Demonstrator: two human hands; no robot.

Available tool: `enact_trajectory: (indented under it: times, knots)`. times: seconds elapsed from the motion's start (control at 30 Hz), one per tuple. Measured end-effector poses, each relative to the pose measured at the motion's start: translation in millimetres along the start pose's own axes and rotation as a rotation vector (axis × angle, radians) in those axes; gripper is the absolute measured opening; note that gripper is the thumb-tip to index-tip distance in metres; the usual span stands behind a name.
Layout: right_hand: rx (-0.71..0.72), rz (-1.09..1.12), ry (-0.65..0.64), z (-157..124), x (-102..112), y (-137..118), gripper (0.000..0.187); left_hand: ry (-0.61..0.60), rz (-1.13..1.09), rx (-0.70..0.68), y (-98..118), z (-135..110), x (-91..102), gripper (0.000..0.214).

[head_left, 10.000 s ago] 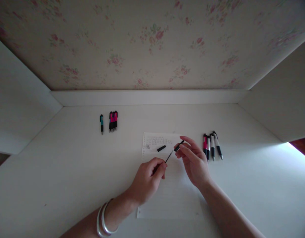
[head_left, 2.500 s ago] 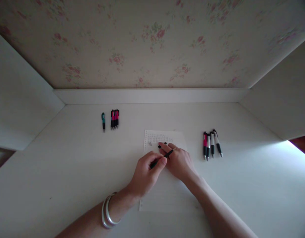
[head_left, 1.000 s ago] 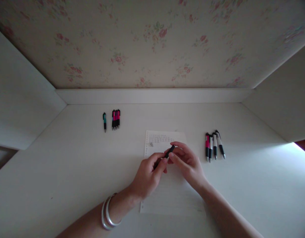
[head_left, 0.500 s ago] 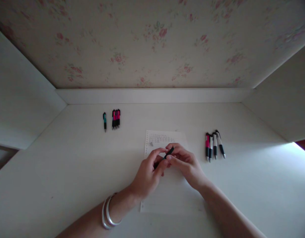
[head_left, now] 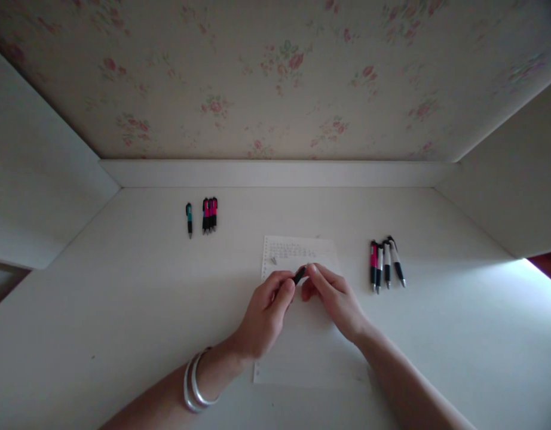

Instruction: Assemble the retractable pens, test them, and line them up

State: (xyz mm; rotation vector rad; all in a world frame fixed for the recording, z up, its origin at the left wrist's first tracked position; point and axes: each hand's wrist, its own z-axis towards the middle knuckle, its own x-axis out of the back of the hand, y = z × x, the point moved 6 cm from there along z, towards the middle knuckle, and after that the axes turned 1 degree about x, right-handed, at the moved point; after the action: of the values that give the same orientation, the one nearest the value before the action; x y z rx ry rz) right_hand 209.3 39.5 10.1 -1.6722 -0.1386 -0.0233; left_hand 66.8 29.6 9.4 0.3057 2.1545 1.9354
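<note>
Over a sheet of lined paper (head_left: 311, 352), my left hand (head_left: 264, 313) is closed around a pen (head_left: 299, 275), whose black end sticks out between thumb and fingers. Most of the pen's barrel is hidden inside that hand. My right hand (head_left: 336, 298) pinches at the pen's exposed end with thumb and forefinger; its other fingers are curled below. Whether a small part sits between the right fingertips is too small to tell. A small metallic piece (head_left: 274, 260) lies on the paper near several lines of handwriting, just beyond my left hand.
On the white desk (head_left: 145, 310), a teal pen (head_left: 189, 220) lies at the back left beside several pink pens (head_left: 210, 215). To the right, a pink pen (head_left: 373, 266) lies beside white pens (head_left: 387, 264). White panels flank the desk, with a floral wall behind.
My left hand has closed further around the pen, leaving less of it showing. My right fingers have shifted from around the barrel to a pinch at its end.
</note>
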Motion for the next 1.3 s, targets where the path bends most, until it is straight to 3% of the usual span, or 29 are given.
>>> enact_trajectory:
  times: [0.17,0.33,0.53,0.7,0.83,0.93,1.07,1.3]
  knots:
    - [0.064,-0.190,0.043,9.8,-6.9,4.7,0.018,-0.059,-0.027,0.004,1.5,-1.4,-4.4,0.038]
    - [0.275,-0.591,0.036,30.7,-21.5,-15.3,0.034,-0.003,-0.182,0.102,-4.8,1.3,-6.7,0.041]
    - [0.411,-0.876,-0.047,46.3,-40.2,-21.4,0.020,-0.002,-0.221,0.099,-8.5,6.1,-6.4,0.039]
    - [0.408,-0.582,0.028,44.9,-29.1,-13.3,0.020,-0.017,-0.152,0.086,-10.4,6.5,-4.9,0.036]
    - [0.177,-0.182,0.245,32.6,2.4,2.3,0.021,-0.028,-0.054,0.103,-10.8,5.3,-4.3,0.034]
    - [0.100,0.073,0.327,15.1,20.2,11.9,0.028,-0.061,0.003,0.106,-7.2,4.6,-5.0,0.032]
    - [0.048,0.177,0.303,3.3,28.6,19.9,0.024,-0.100,0.075,0.099,-2.4,4.7,-5.7,0.030]
    - [0.012,0.535,0.149,9.0,19.5,9.5,0.024,-0.123,0.135,0.088,-3.5,5.1,-8.0,0.030]
